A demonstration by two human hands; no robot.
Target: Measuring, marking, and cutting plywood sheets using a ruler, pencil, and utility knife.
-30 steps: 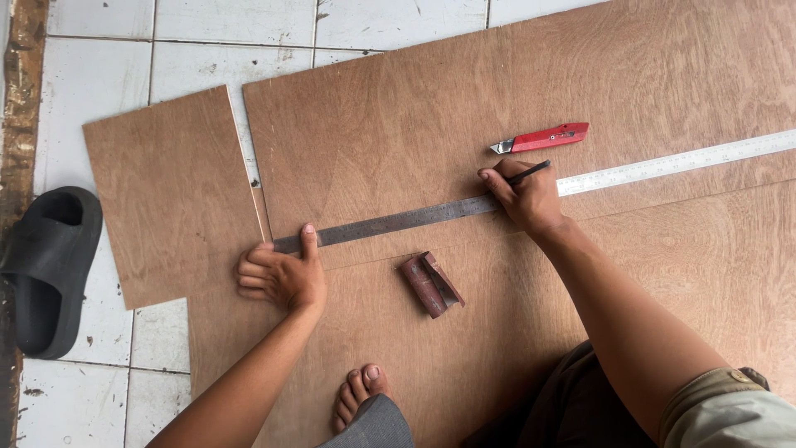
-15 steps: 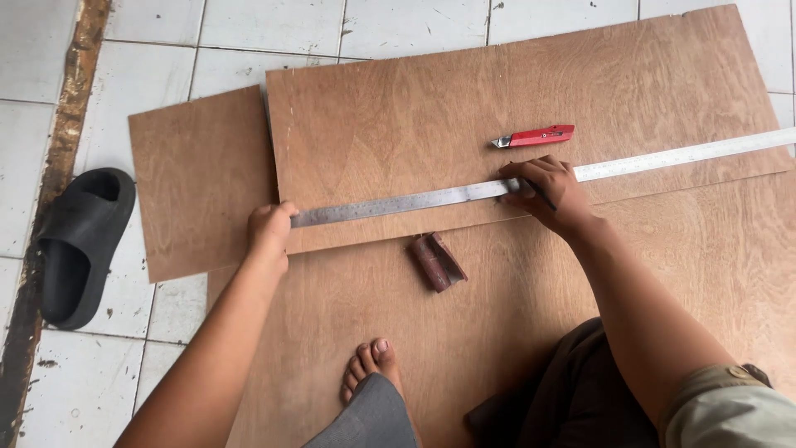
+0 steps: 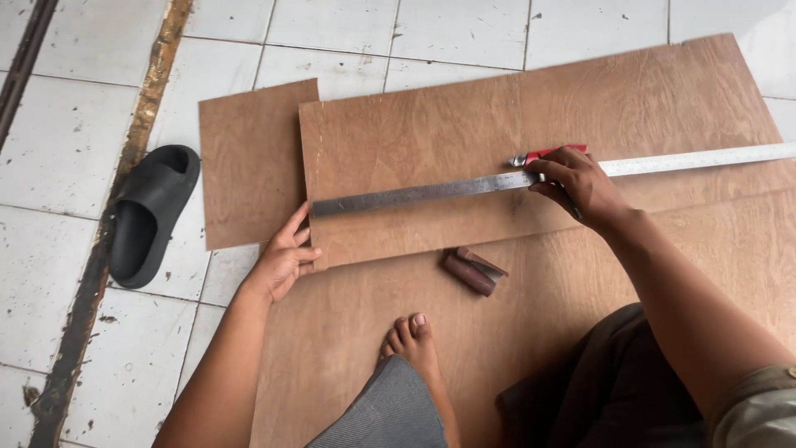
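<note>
I had the steel ruler (image 3: 464, 187) laid across the top plywood sheet (image 3: 497, 124). Right hand (image 3: 580, 184) pressed it down, fingers clenched round a pencil, I think. Left hand (image 3: 286, 257), fingers released, steadied the sheet's corner. Marking step; next needs ruler kept firm.

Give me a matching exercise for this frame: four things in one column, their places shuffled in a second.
Things:
1. sandal
2. metal ruler
3. left hand
4. brown block

Places:
A. at the left edge of the top board
B. on the white tiles, left of the boards
C. on the lower board, near the bare foot
D. lying across the top board

Pairs: 1-B, 2-D, 3-A, 4-C
</note>
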